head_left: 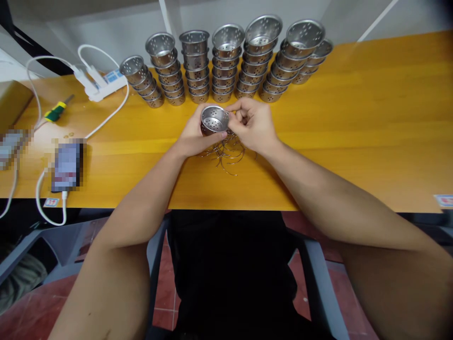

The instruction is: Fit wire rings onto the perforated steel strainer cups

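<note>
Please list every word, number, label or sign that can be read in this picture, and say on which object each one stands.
No text can be read.
Sticker on the table edge, left: red marks, too small to read.
Sticker at the right edge: too blurred to read.
Power strip: blue label, no legible print.
Phone and the device left of it: pixelated, unreadable.
Metal cups and the cup in the hands: no markings visible.
</note>
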Available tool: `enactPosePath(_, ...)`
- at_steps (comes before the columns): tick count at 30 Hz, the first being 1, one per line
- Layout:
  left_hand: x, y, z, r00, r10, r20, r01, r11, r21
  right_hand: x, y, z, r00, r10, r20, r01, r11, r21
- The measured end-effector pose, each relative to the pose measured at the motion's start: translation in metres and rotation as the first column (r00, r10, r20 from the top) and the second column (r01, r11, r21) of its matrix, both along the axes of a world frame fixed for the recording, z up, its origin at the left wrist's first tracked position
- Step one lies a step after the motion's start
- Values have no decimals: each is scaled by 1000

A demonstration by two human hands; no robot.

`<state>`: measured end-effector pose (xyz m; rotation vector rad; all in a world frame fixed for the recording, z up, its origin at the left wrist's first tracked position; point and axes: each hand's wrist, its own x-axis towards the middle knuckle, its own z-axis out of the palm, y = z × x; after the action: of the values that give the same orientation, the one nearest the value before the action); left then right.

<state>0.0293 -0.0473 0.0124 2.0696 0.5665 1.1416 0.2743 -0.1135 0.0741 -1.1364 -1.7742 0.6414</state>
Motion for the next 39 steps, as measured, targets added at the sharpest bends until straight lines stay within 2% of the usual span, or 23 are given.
enactPosePath(3, -2, 0, 1, 999, -34, 15, 34, 999, 22, 0, 2, -2, 1000, -22, 22, 22, 1000, -3)
enactPosePath(9, -2, -11, 10, 996, 38, -79, -37, 999, 9, 1, 1, 0, 997, -42, 69, 42, 999, 6)
enactPosePath(14, -1, -15, 13, 994, 65, -91, -63, 998, 26, 1, 0, 3, 990, -68, 124, 69, 998, 0)
enactPosePath(22, 6, -18, 13, 993, 79, -84, -80, 997, -5, -7, -8, 4, 996, -83, 41, 83, 997, 4)
enactPosePath(30, 15, -37, 28, 979, 170, -116, -179, 981, -73, -9, 4, -9, 974, 68, -217, -44, 993, 113)
enactPosePath(35, 12, -33, 30, 983, 172, -63, -180, 972, -148, 2, 4, 0, 935, 202, -293, -185, 979, 84)
enactPosePath(39, 8, -28, 29, 987, 160, -26, -162, 964, -211, 13, 6, 8, 914, 321, -248, -312, 947, 75)
